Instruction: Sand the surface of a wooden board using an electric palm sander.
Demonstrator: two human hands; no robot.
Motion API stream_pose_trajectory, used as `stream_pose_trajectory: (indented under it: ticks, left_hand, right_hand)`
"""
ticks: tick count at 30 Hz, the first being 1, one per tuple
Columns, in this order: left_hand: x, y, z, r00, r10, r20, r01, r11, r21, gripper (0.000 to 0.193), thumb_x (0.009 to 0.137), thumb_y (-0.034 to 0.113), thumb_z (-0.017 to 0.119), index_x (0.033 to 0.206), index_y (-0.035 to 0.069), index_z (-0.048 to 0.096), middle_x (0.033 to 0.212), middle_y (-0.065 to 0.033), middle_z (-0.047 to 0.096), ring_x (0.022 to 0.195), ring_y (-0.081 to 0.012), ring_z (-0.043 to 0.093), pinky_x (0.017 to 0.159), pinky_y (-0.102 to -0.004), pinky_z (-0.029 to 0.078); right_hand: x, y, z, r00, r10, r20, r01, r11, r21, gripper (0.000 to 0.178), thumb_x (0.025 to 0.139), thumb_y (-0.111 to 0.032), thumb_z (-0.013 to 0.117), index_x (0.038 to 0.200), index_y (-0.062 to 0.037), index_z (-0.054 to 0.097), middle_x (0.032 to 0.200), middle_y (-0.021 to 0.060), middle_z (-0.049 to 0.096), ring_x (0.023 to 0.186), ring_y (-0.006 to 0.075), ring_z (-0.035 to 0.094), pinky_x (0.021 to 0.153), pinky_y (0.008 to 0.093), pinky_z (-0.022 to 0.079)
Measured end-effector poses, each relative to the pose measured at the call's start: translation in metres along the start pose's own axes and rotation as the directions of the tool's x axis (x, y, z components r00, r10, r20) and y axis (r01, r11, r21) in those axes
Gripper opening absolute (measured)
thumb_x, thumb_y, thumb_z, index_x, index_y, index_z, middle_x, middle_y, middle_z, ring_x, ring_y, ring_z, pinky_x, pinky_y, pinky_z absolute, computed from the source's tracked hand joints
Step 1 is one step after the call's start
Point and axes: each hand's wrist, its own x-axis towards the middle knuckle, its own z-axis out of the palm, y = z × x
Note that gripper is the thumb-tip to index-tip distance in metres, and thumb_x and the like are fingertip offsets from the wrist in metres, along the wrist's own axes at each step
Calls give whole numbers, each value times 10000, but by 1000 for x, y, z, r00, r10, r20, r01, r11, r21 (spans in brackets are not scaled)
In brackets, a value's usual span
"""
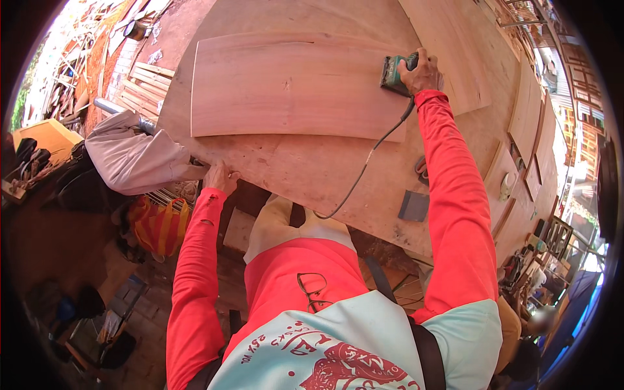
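Note:
My right hand (424, 73) is closed around a green and black electric sander (394, 76). The sander rests near the right end of a wide, reddish wooden board (286, 84), which lies flat on a large plywood table (312, 166). From the tool a dark power cord (372, 156) curves across the board and over the table's near edge. At the left, my left hand (221, 179) has its fingers bent at the table's edge, beside the narrow end of a pale cloth (133, 156); the fingertips are partly hidden.
Another wooden board (448, 52) lies beyond the sander. A dark square of sandpaper (413, 205) lies near the table's right front edge. More panels (523, 123) are at the right. A red and yellow striped bag (161, 224) stands below my left hand; stacked slats (144, 84) lie farther back.

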Motion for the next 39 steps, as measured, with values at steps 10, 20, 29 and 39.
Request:
stream_pose_trajectory:
  ticks: [10, 20, 29, 39]
  left_hand:
    - [-3, 15, -5, 998, -62, 19, 61, 997, 46, 344, 821, 267, 769, 965, 6, 596, 1017, -256, 649, 1015, -433, 625, 847, -498, 497]
    - [-2, 11, -2, 999, -34, -3, 34, 999, -3, 356, 821, 248, 765, 995, -1, 581, 1011, -253, 647, 1007, -431, 621, 850, -499, 489]
    - [-2, 20, -6, 993, -112, 44, 111, 993, 34, 385, 825, 273, 755, 1028, -5, 581, 1067, -281, 646, 1047, -451, 620, 878, -511, 499]
    - [-4, 17, -9, 997, -63, 40, 61, 997, 53, 427, 815, 262, 763, 1106, -10, 609, 1052, -275, 679, 1021, -444, 658, 841, -501, 535]
  right_hand:
    - [60, -16, 10, 999, 12, 53, -9, 998, -61, 567, 790, -485, 684, 1234, -151, 569, 1164, 255, 604, 968, 459, 664, 813, 528, 547]
    - [56, -92, 26, 987, -142, 74, 145, 989, -36, 586, 799, -504, 665, 1266, -169, 552, 1159, 212, 606, 989, 434, 664, 828, 506, 548]
    - [46, -175, 28, 968, -205, 147, 213, 976, -39, 566, 815, -511, 646, 1255, -165, 555, 1172, 200, 593, 980, 422, 675, 835, 489, 559]
    - [23, -138, 29, 974, -209, 91, 214, 976, -51, 541, 808, -489, 656, 1225, -158, 564, 1161, 215, 606, 959, 424, 681, 817, 493, 566]
